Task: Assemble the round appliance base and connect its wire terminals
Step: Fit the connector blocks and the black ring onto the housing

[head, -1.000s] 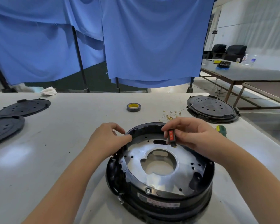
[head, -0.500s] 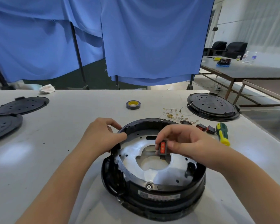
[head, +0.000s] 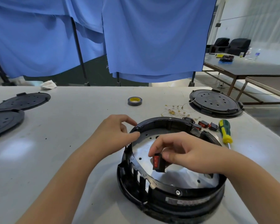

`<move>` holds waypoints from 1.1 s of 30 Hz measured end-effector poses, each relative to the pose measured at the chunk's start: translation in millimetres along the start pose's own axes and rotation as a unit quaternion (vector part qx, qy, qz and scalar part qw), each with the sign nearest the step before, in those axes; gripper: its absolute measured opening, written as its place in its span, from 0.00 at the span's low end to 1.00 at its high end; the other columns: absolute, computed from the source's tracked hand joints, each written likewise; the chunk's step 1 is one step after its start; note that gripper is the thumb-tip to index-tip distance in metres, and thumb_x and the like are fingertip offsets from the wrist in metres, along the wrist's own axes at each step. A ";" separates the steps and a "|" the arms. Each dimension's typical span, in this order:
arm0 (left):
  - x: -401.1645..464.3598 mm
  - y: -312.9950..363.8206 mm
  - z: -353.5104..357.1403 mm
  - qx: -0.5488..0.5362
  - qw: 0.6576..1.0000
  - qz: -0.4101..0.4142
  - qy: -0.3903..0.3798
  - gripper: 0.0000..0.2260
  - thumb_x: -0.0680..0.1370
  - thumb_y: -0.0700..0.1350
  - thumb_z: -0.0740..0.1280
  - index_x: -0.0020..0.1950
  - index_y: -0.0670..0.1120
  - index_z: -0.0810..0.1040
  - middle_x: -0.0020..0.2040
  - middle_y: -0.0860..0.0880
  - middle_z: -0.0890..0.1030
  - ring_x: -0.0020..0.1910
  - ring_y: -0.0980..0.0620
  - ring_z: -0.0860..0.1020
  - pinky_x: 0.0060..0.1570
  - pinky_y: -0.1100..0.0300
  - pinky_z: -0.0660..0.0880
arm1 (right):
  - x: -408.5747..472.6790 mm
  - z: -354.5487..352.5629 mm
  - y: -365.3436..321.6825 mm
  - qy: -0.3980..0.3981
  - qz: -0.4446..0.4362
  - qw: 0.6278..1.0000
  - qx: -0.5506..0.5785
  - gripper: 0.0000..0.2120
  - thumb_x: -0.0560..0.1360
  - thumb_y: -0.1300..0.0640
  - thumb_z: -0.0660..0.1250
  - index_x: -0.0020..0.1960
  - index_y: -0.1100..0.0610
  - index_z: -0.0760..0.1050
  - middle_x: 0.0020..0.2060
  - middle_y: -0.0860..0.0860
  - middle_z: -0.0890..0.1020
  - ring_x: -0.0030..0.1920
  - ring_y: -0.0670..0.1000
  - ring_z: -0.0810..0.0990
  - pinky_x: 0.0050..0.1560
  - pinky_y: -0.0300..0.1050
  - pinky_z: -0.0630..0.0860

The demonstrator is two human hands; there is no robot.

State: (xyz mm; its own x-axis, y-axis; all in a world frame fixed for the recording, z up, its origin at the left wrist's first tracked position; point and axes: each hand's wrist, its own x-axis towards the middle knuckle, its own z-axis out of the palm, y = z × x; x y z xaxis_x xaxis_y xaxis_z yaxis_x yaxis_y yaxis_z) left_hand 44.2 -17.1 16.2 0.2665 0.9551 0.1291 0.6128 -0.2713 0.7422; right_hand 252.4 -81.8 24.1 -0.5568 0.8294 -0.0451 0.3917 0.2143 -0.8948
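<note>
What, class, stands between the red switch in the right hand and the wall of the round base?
Nothing visible. The right hand pinches the red switch above the shiny plate, inside the round base. Only open space lies between it and the wall. The left hand grips the far-left rim.

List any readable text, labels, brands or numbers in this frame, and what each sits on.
No text here can be read.
Label strip on the front wall of the round base: print is there, too blurred to read.
Small dark sign on the far wall: too small to read.
Tape roll, yellow inner ring: no legible marking.
Red rocker switch held in the right hand: no marking can be made out.
</note>
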 end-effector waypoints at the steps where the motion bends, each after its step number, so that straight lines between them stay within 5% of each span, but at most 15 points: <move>1: -1.3 1.6 -2.4 -0.005 1.000 0.019 -0.008 0.08 0.71 0.49 0.73 0.50 0.55 0.80 0.23 0.53 0.75 0.22 0.59 0.71 0.30 0.64 0.67 | 0.3 0.5 -0.2 -0.001 0.003 1.000 0.001 0.16 0.79 0.69 0.56 0.52 0.53 0.78 0.45 0.48 0.83 0.52 0.55 0.81 0.56 0.49 0.78; 7: -17.5 18.1 -31.8 0.022 0.979 0.081 -0.188 0.12 0.67 0.60 0.74 0.49 0.63 0.81 0.40 0.61 0.82 0.32 0.63 0.73 0.37 0.68 0.70 | -0.1 0.4 -0.8 -0.003 0.021 0.999 0.037 0.15 0.79 0.71 0.56 0.53 0.57 0.77 0.44 0.48 0.83 0.49 0.52 0.83 0.48 0.40 0.78; 11: -30.6 22.4 -39.1 0.165 0.947 0.072 -0.267 0.27 0.56 0.69 0.74 0.53 0.74 0.73 0.55 0.76 0.66 0.55 0.75 0.67 0.53 0.66 0.68 | 2.9 -2.8 -1.0 0.008 0.031 0.999 0.030 0.14 0.79 0.70 0.56 0.53 0.57 0.77 0.45 0.51 0.84 0.49 0.53 0.83 0.46 0.39 0.78; 14: -39.3 17.6 -21.3 0.213 0.940 0.081 -0.254 0.26 0.58 0.64 0.77 0.53 0.71 0.73 0.68 0.71 0.55 0.71 0.66 0.53 0.67 0.58 0.62 | 4.8 -4.1 -1.0 0.015 0.032 0.999 0.031 0.16 0.79 0.70 0.56 0.50 0.54 0.79 0.44 0.49 0.83 0.49 0.57 0.83 0.45 0.40 0.78; 16: -44.3 14.1 -7.7 0.195 0.948 0.114 -0.226 0.21 0.59 0.59 0.79 0.49 0.63 0.78 0.67 0.67 0.61 0.70 0.66 0.57 0.66 0.63 0.64 | 5.1 -5.2 -2.5 0.011 0.025 0.999 0.030 0.18 0.79 0.70 0.56 0.49 0.53 0.80 0.44 0.51 0.83 0.48 0.58 0.82 0.46 0.42 0.78; 18: -47.7 10.1 -2.7 0.158 0.960 0.140 -0.184 0.15 0.59 0.57 0.80 0.40 0.58 0.80 0.60 0.65 0.70 0.59 0.70 0.68 0.57 0.70 0.67 | 4.9 -6.5 -5.3 -0.003 0.013 0.999 0.035 0.19 0.79 0.70 0.56 0.49 0.52 0.81 0.43 0.50 0.83 0.46 0.52 0.82 0.45 0.39 0.78; 21: -52.6 2.0 -5.4 0.146 0.968 0.147 -0.141 0.16 0.57 0.59 0.81 0.33 0.62 0.75 0.50 0.60 0.73 0.52 0.64 0.71 0.51 0.70 0.70 | 4.1 -9.6 -8.1 0.001 0.002 0.997 0.081 0.18 0.78 0.69 0.58 0.48 0.52 0.82 0.43 0.50 0.84 0.43 0.46 0.82 0.46 0.37 0.77; 26: -54.6 -5.0 -6.4 0.173 0.967 0.174 -0.071 0.18 0.57 0.63 0.78 0.32 0.55 0.75 0.36 0.55 0.76 0.47 0.59 0.74 0.58 0.83 0.50 | 2.3 -16.8 -12.4 0.037 -0.025 0.992 0.120 0.09 0.70 0.60 0.69 0.48 0.48 0.82 0.45 0.50 0.84 0.49 0.50 0.83 0.49 0.38 0.77; 28: -53.9 -3.2 -3.5 0.170 0.970 0.160 -0.067 0.21 0.59 0.64 0.77 0.34 0.49 0.77 0.34 0.52 0.78 0.48 0.52 0.77 0.56 0.84 0.50 | 2.0 -14.8 -14.4 0.063 -0.045 0.991 0.109 0.07 0.68 0.58 0.72 0.45 0.49 0.82 0.42 0.49 0.84 0.45 0.48 0.83 0.45 0.35 0.77; 31: -53.4 3.2 4.5 0.174 0.971 0.148 -0.072 0.21 0.59 0.64 0.77 0.33 0.49 0.76 0.30 0.54 0.75 0.40 0.55 0.74 0.40 0.71 0.68 | 1.1 -7.6 -15.5 0.103 -0.078 0.989 0.072 0.06 0.67 0.57 0.74 0.44 0.49 0.82 0.40 0.49 0.84 0.42 0.48 0.83 0.45 0.36 0.77; 33: -51.8 10.3 10.4 0.189 0.967 0.149 -0.084 0.21 0.60 0.64 0.77 0.31 0.49 0.74 0.26 0.54 0.70 0.32 0.56 0.70 0.29 0.64 0.64 | -0.8 -4.2 -15.8 0.110 -0.101 0.988 0.048 0.07 0.68 0.57 0.73 0.45 0.49 0.82 0.41 0.49 0.85 0.45 0.48 0.84 0.48 0.38 0.78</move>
State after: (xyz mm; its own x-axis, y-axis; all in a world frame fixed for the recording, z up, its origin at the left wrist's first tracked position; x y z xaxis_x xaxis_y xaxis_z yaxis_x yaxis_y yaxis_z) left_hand 44.5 -70.6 10.4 0.5708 0.8037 0.1683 0.7099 -0.5860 0.3908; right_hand 249.7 -83.7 40.2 -0.4407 0.8685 0.2270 0.2115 0.3462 -0.9140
